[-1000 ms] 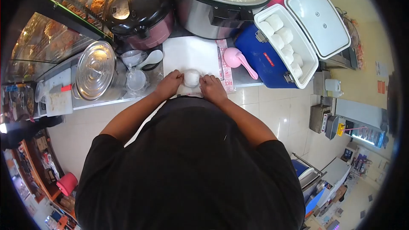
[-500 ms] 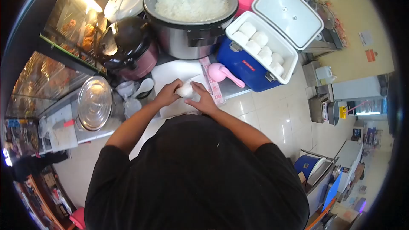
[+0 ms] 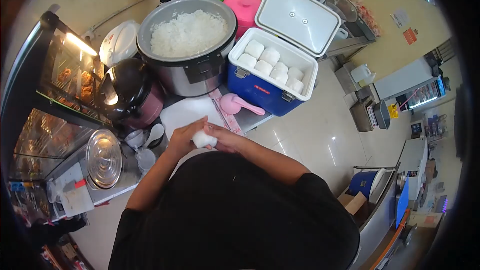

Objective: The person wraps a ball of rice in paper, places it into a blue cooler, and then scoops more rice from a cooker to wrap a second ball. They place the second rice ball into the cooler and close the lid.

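Note:
A small white wrapped bundle of rice point(image 3: 204, 140) sits between my two hands, close in front of my body. My left hand point(image 3: 183, 138) curls around its left side, while my right hand point(image 3: 225, 138) closes over its right side. Just beyond my hands lie white wrapping sheets point(image 3: 186, 112). To their right, a pink scoop point(image 3: 231, 104) rests on a pink-and-white printed strip. Cooked rice point(image 3: 189, 33) fills the large open rice cooker point(image 3: 186, 86). Several similar white bundles point(image 3: 270, 56) are stacked inside the open blue cooler box point(image 3: 257, 91).
A dark-lidded cooker point(image 3: 127, 90) stands left of the big one. Nearer me are a lidded steel pot point(image 3: 104, 159) and a white ladle point(image 3: 154, 134). A lit glass food case point(image 3: 65, 80) borders the left. Tiled floor point(image 3: 320, 125) lies to the right.
The view has tilted up and turned, showing the cooker's raised lid. My hands have drawn closer to my body and wrapped more tightly around the bundle.

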Action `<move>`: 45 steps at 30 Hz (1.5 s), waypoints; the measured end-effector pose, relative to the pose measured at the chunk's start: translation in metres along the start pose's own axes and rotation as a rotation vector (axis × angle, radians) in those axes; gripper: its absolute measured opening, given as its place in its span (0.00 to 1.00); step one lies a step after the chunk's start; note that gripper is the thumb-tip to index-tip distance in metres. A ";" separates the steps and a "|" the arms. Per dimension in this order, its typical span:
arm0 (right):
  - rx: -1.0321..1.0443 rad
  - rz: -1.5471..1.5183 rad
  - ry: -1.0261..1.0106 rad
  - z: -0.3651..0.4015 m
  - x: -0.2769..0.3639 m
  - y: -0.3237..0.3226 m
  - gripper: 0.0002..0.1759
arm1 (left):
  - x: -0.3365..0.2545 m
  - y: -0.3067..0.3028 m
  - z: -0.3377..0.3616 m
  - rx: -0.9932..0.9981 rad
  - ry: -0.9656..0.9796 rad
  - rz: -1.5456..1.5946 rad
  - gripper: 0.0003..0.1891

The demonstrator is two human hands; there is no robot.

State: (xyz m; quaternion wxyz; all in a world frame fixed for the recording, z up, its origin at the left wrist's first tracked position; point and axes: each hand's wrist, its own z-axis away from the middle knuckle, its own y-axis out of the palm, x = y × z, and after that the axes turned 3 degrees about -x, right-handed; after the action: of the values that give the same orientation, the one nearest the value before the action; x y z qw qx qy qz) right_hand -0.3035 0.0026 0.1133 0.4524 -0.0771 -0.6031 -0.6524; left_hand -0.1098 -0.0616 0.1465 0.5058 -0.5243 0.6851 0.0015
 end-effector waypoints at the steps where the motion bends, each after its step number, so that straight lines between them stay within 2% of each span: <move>1: 0.024 -0.015 0.053 0.005 0.006 -0.001 0.33 | -0.010 -0.002 -0.007 -0.036 0.089 -0.089 0.31; 2: 0.046 -0.031 0.107 0.010 0.011 -0.002 0.34 | -0.012 -0.002 -0.009 -0.031 0.107 -0.121 0.29; 3: -0.082 -0.076 0.158 0.022 0.030 0.021 0.30 | -0.013 -0.001 -0.011 -0.029 0.126 -0.154 0.28; 4: -0.104 0.018 0.090 0.024 0.037 0.021 0.29 | -0.013 0.000 -0.011 -0.027 0.144 -0.185 0.26; 5: -0.127 0.111 0.024 0.025 0.044 0.019 0.28 | -0.013 0.000 -0.007 0.031 0.050 -0.136 0.26; 6: -0.149 0.204 -0.039 0.026 0.050 0.017 0.27 | -0.015 0.000 -0.008 -0.004 0.027 -0.148 0.27; 8: -0.354 0.545 -0.146 0.038 0.090 0.014 0.23 | -0.023 -0.002 -0.009 -0.077 -0.024 -0.169 0.30; 9: -0.398 0.630 -0.259 0.047 0.114 0.004 0.27 | -0.010 -0.001 -0.001 -0.117 -0.045 -0.159 0.33; 10: -0.519 0.875 -0.346 0.063 0.155 0.012 0.32 | -0.002 -0.003 0.006 -0.119 -0.103 -0.174 0.33; 12: -0.792 1.243 -0.466 0.082 0.214 -0.021 0.38 | 0.010 -0.005 0.027 -0.120 -0.224 -0.204 0.33; 13: -0.944 1.540 -0.499 0.093 0.249 -0.021 0.41 | 0.015 -0.004 0.038 -0.076 -0.300 -0.205 0.33; 14: -0.980 1.515 -0.443 0.100 0.276 -0.038 0.43 | 0.022 -0.002 0.050 -0.033 -0.376 -0.205 0.32; 15: -0.995 1.619 -0.405 0.102 0.296 -0.074 0.43 | 0.029 0.002 0.063 0.010 -0.450 -0.206 0.32; 16: -1.071 1.640 -0.268 0.100 0.307 -0.093 0.44 | 0.041 0.008 0.078 0.039 -0.436 -0.228 0.32; 18: -0.956 1.725 -0.144 0.093 0.315 -0.160 0.40 | 0.065 0.025 0.103 0.087 -0.408 -0.272 0.32; 21: -0.712 0.948 -0.055 0.092 0.308 -0.181 0.35 | 0.068 0.043 0.123 0.096 -0.358 -0.361 0.29; 24: -0.736 0.698 -0.098 0.094 0.305 -0.186 0.40 | 0.071 0.046 0.126 0.085 -0.335 -0.402 0.26; 27: -0.806 0.660 -0.150 0.090 0.297 -0.187 0.41 | 0.068 0.045 0.124 0.078 -0.328 -0.399 0.25; 30: -1.014 1.034 -0.226 0.091 0.290 -0.169 0.38 | 0.062 0.045 0.121 0.073 -0.327 -0.410 0.25; 33: -1.358 1.667 -0.344 0.094 0.272 -0.137 0.32 | 0.061 0.044 0.119 0.079 -0.326 -0.432 0.25; 36: -1.231 1.555 -0.257 0.087 0.263 -0.160 0.22 | 0.061 0.045 0.122 0.081 -0.316 -0.449 0.25; 39: -0.861 1.609 -0.337 0.086 0.274 -0.171 0.21 | 0.066 0.047 0.122 0.081 -0.306 -0.447 0.24; 42: -0.870 1.424 -0.097 0.087 0.279 -0.174 0.25 | 0.063 0.047 0.124 0.081 -0.295 -0.445 0.25; 45: -1.079 1.941 -0.391 0.082 0.258 -0.174 0.30 | 0.067 0.047 0.125 0.087 -0.278 -0.456 0.25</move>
State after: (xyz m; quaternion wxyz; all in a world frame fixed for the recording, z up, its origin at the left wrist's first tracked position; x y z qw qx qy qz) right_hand -0.6087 -0.0796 0.1765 0.5735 -0.7999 0.0127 -0.1766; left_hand -0.0532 -0.0215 0.0141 0.6043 -0.6375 0.4727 -0.0702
